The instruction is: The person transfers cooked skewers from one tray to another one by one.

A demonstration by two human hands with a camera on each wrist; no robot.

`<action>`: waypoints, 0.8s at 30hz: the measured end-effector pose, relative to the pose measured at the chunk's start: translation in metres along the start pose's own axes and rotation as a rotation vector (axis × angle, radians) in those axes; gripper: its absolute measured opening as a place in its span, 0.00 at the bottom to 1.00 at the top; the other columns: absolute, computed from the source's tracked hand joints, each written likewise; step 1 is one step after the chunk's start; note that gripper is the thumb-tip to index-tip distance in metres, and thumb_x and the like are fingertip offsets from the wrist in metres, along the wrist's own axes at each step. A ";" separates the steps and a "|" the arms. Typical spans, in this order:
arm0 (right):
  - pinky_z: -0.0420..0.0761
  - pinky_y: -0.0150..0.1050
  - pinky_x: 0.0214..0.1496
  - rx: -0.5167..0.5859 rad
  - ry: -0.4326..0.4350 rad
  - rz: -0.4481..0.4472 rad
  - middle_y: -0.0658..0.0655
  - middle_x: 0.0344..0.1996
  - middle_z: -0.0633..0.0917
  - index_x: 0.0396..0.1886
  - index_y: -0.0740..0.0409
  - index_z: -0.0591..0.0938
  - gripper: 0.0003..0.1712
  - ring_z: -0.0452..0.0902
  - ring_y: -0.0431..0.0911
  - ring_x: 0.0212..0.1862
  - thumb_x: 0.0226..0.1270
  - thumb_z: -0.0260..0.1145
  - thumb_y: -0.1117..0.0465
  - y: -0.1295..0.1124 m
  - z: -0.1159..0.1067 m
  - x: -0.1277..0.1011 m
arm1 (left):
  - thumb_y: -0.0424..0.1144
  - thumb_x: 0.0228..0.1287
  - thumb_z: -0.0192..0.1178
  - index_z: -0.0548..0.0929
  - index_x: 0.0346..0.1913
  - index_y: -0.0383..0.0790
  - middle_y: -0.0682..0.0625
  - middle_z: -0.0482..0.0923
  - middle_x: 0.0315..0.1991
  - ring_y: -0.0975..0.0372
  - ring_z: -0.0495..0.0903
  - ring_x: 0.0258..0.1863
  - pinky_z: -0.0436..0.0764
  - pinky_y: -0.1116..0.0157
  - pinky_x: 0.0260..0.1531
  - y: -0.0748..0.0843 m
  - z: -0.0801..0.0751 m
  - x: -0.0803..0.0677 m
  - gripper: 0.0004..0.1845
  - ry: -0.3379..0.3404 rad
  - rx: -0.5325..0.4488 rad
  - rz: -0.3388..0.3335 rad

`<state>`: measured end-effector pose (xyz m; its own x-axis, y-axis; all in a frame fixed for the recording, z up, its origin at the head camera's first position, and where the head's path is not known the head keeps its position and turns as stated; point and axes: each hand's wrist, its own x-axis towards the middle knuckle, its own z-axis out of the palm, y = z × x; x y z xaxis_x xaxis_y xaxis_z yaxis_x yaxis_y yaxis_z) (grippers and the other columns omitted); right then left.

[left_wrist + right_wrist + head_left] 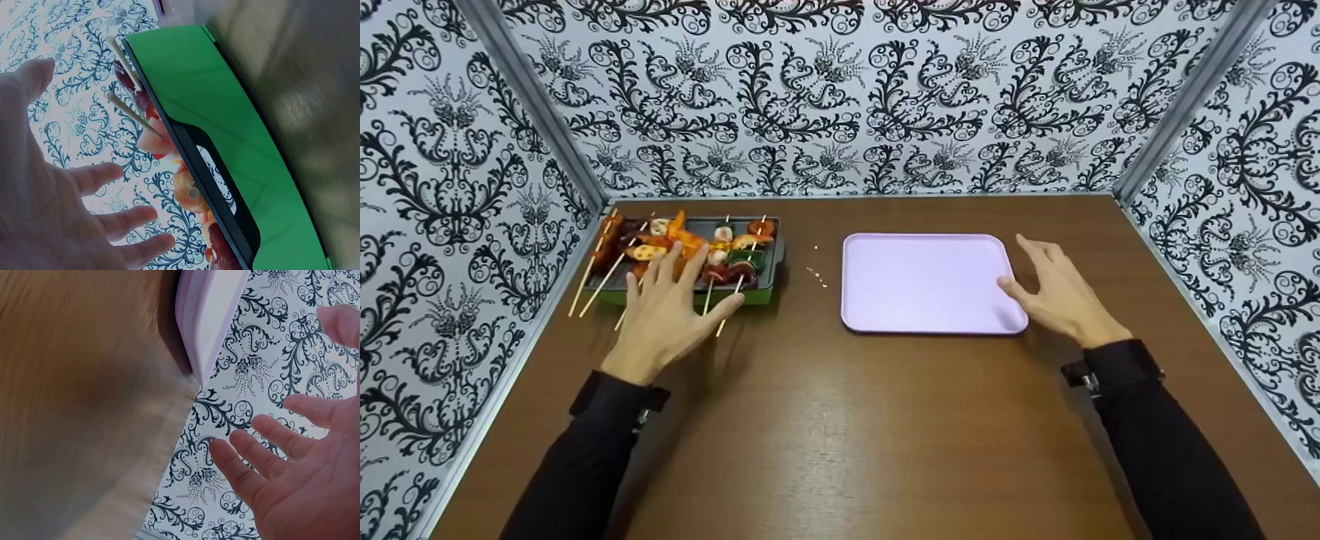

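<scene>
Head view shows us both our hands spread over a brown wooden table (825, 420) walled in by black-and-white patterned panels (840, 90). Our left hand (664, 311) hovers with its fingers straight and fanned apart over the near edge of a dark tray with a green outer wall (750, 296), which sits at the table's far left. It grips nothing; whether the fingertips touch the food or the sticks we cannot tell. The tray holds several skewers (720, 259) of orange, red, green and pale pieces, and their wooden sticks jut out over the near rim and the left end.

Our right hand (1061, 296) lies at the right edge of a pale lilac tray (922, 281), fingers straight and relaxed. The thumb sits at the tray's near right corner, though we cannot tell if it rests on the rim or just beside it. The lilac tray lies flat, well apart from the skewer tray, with a few light crumbs (817, 274) on the wood between them.

From the left wrist we see the open palm (50, 219) beside the green wall (225, 129), with stick ends (132, 115) poking past the dark rim. From the right wrist, the open hand (306, 467) shows near the lilac tray's edge (211, 315), fingers parted and holding nothing.
</scene>
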<state>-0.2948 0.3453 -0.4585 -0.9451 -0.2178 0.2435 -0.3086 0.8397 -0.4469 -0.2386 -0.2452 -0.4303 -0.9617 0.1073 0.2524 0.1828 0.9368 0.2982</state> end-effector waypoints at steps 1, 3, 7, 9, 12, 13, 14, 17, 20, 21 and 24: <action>0.58 0.68 0.76 -0.001 -0.002 0.002 0.69 0.77 0.62 0.86 0.48 0.55 0.52 0.57 0.66 0.77 0.72 0.64 0.33 0.000 0.001 0.000 | 0.82 0.63 0.47 0.57 0.84 0.55 0.36 0.50 0.83 0.35 0.48 0.80 0.34 0.26 0.71 0.001 0.001 -0.001 0.54 0.004 0.001 0.001; 0.58 0.67 0.76 -0.001 -0.006 0.005 0.70 0.76 0.63 0.86 0.49 0.55 0.53 0.58 0.66 0.77 0.72 0.64 0.33 0.000 0.003 0.001 | 0.82 0.64 0.48 0.59 0.83 0.54 0.35 0.52 0.82 0.35 0.50 0.80 0.37 0.26 0.71 0.003 0.002 -0.002 0.53 0.012 0.005 0.005; 0.58 0.66 0.77 0.001 -0.009 0.018 0.70 0.76 0.63 0.85 0.51 0.55 0.53 0.58 0.66 0.76 0.72 0.65 0.33 0.000 0.005 0.002 | 0.81 0.64 0.48 0.63 0.81 0.53 0.35 0.56 0.80 0.35 0.53 0.78 0.41 0.26 0.72 0.008 0.004 -0.004 0.51 0.029 0.009 0.023; 0.58 0.66 0.77 0.001 -0.009 0.022 0.70 0.75 0.64 0.85 0.52 0.56 0.53 0.59 0.66 0.76 0.72 0.65 0.33 -0.001 0.007 0.003 | 0.81 0.64 0.49 0.64 0.81 0.52 0.35 0.57 0.80 0.35 0.55 0.78 0.43 0.26 0.72 0.010 0.005 -0.005 0.51 0.040 0.007 0.031; 0.58 0.65 0.77 0.004 -0.011 0.026 0.71 0.74 0.64 0.85 0.54 0.57 0.53 0.59 0.66 0.76 0.72 0.65 0.34 0.000 0.009 0.002 | 0.80 0.64 0.50 0.66 0.80 0.51 0.34 0.59 0.78 0.35 0.58 0.76 0.47 0.27 0.72 0.013 0.007 -0.006 0.50 0.056 0.000 0.035; 0.58 0.65 0.77 0.005 -0.013 0.027 0.71 0.74 0.65 0.85 0.55 0.57 0.52 0.60 0.66 0.75 0.72 0.65 0.34 0.000 0.009 0.002 | 0.80 0.64 0.51 0.66 0.80 0.51 0.34 0.60 0.78 0.35 0.59 0.76 0.48 0.27 0.71 0.014 0.007 -0.007 0.50 0.063 -0.003 0.036; 0.58 0.65 0.77 0.003 -0.015 0.028 0.71 0.74 0.65 0.84 0.56 0.58 0.52 0.60 0.66 0.75 0.72 0.65 0.35 0.000 0.010 0.002 | 0.80 0.64 0.51 0.67 0.80 0.50 0.34 0.61 0.77 0.35 0.60 0.75 0.50 0.27 0.71 0.015 0.008 -0.007 0.50 0.072 -0.005 0.038; 0.59 0.64 0.76 0.005 -0.019 0.035 0.72 0.72 0.66 0.84 0.58 0.58 0.52 0.61 0.66 0.74 0.73 0.65 0.36 0.000 0.011 0.001 | 0.78 0.64 0.54 0.68 0.79 0.50 0.34 0.63 0.76 0.35 0.63 0.73 0.55 0.29 0.70 0.018 0.010 -0.008 0.49 0.100 -0.005 0.049; 0.61 0.65 0.74 0.000 -0.021 0.036 0.73 0.70 0.67 0.83 0.60 0.59 0.52 0.62 0.68 0.72 0.73 0.66 0.36 -0.001 0.011 0.001 | 0.76 0.65 0.58 0.70 0.78 0.48 0.34 0.66 0.73 0.35 0.66 0.70 0.61 0.30 0.68 0.023 0.011 -0.009 0.48 0.140 0.006 0.067; 0.62 0.66 0.74 -0.001 -0.019 0.034 0.74 0.70 0.68 0.83 0.61 0.59 0.51 0.63 0.69 0.72 0.73 0.66 0.37 -0.001 0.011 0.001 | 0.74 0.65 0.59 0.71 0.77 0.47 0.33 0.67 0.72 0.35 0.67 0.69 0.62 0.31 0.67 0.024 0.011 -0.010 0.47 0.155 0.008 0.075; 0.63 0.67 0.72 -0.002 -0.014 0.036 0.75 0.69 0.68 0.82 0.63 0.60 0.51 0.64 0.70 0.71 0.73 0.66 0.38 -0.002 0.012 0.002 | 0.70 0.65 0.63 0.75 0.74 0.44 0.33 0.71 0.69 0.37 0.71 0.66 0.65 0.32 0.67 0.029 0.012 -0.010 0.43 0.200 0.008 0.103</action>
<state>-0.2975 0.3369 -0.4674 -0.9571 -0.1944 0.2149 -0.2741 0.8482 -0.4533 -0.2259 -0.2153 -0.4355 -0.8782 0.1350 0.4588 0.2754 0.9271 0.2544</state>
